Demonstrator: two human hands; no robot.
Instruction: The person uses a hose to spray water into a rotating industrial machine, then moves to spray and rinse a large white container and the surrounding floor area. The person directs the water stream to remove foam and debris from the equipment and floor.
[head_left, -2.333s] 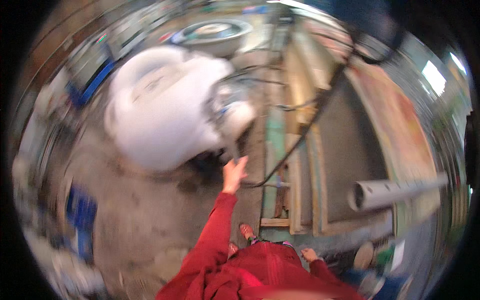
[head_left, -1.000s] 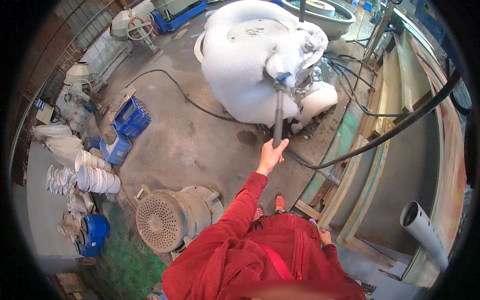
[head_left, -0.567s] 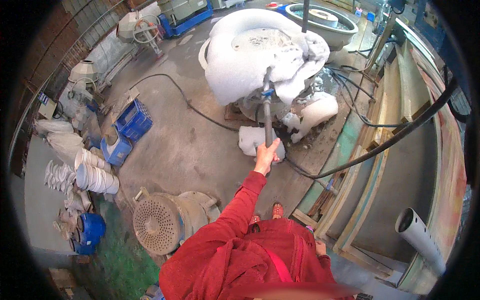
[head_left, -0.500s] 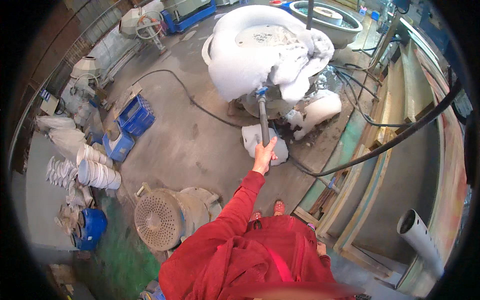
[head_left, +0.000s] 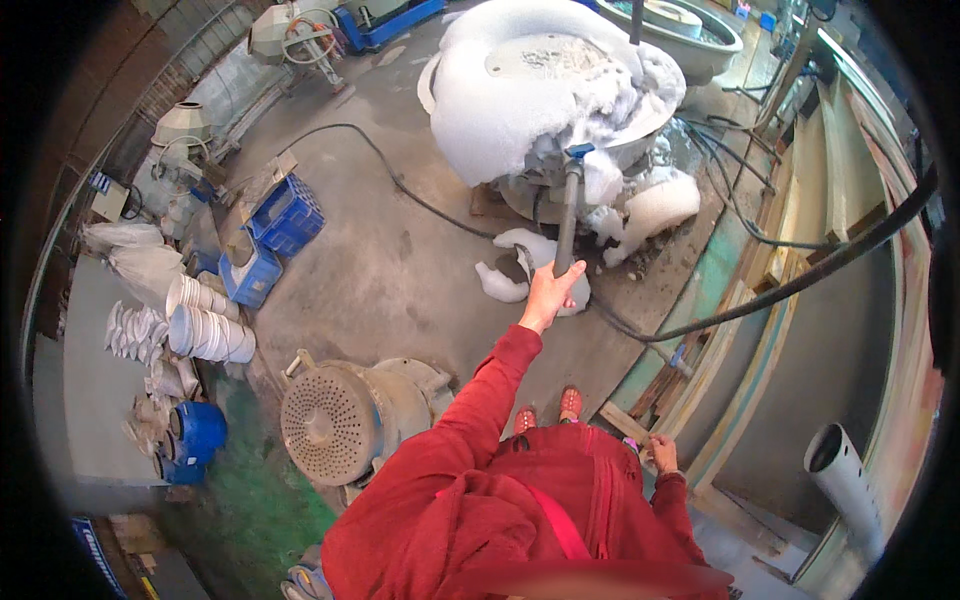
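My left hand is closed around the lower end of a grey pipe with a blue valve at its far end. That end reaches the near side of a round tub, heaped with thick white foam that spills over its rim. Foam clumps lie on the floor beside it, and a broken lump is near my left hand. Low at my right side, my right hand hangs with loosely bent fingers, thumb apart, and nothing visible in it.
A black hose arches across the right side, above wooden boards. A perforated round machine stands at near left. Blue crates, stacked white buckets and blue drums line the left. A wide basin is at the back.
The pipe's valve end has swung right along the foam-covered tub. The floor lump near my left hand has broken apart. My right hand has come up further into view.
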